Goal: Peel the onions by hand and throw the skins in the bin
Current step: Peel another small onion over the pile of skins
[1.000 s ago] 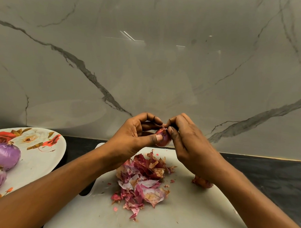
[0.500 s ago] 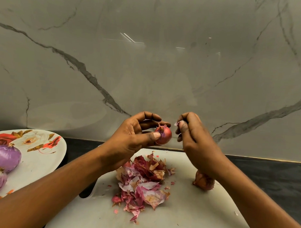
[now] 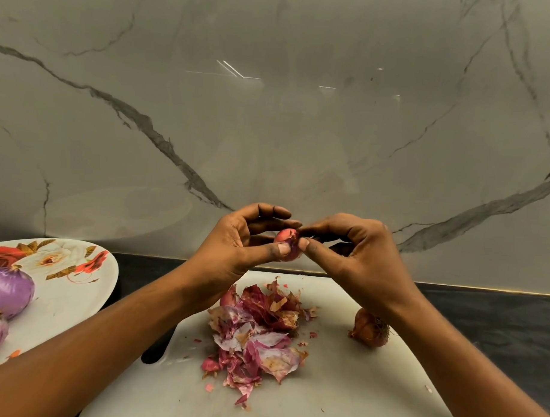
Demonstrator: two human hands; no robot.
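Note:
My left hand (image 3: 235,242) grips a small reddish onion (image 3: 286,236) between thumb and fingers, held above the white cutting board (image 3: 339,391). My right hand (image 3: 350,251) meets it from the right, thumb and forefinger pinching a flake of skin at the onion's top. A pile of red and purple onion skins (image 3: 257,329) lies on the board below my hands. One small unpeeled onion (image 3: 367,328) rests on the board under my right wrist. No bin is in view.
A floral plate (image 3: 68,294) at the left carries two peeled purple onions (image 3: 6,289). The board lies on a dark counter (image 3: 497,319), which ends at a marble wall (image 3: 270,114) right behind my hands.
Half a second ago my right hand had pulled away to the right of the onion. It has now come back and pinches the skin at the onion again.

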